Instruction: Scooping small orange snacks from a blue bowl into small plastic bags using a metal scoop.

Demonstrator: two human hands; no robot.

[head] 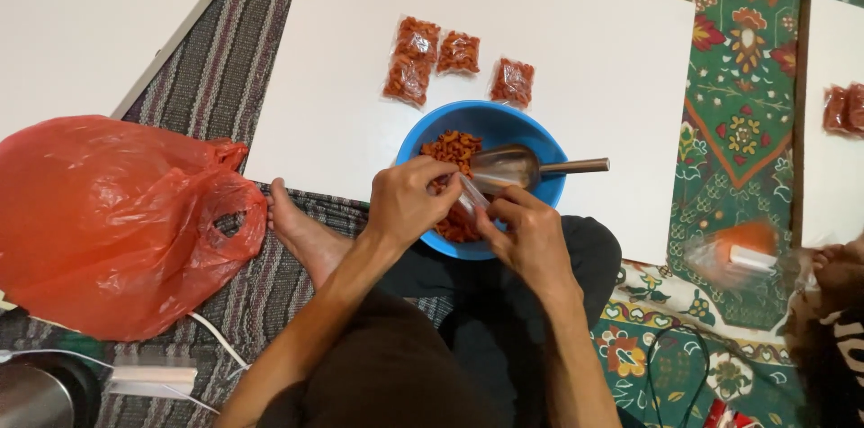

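White board (360, 50) lies flat over a striped rug, with a blue bowl (490, 126) at its near edge as reference. Inside the bowl: orange-red snack pieces (453, 147) and a metal scoop (513, 165), handle pointing right. Left hand (409, 203) and right hand (531, 234) meet above the bowl's near rim, fingers pinching a small clear bag (472, 198) between them. Three filled snack packets (459, 63) lie just beyond the bowl. Red plastic bag (108, 221) sits well left of the bowl
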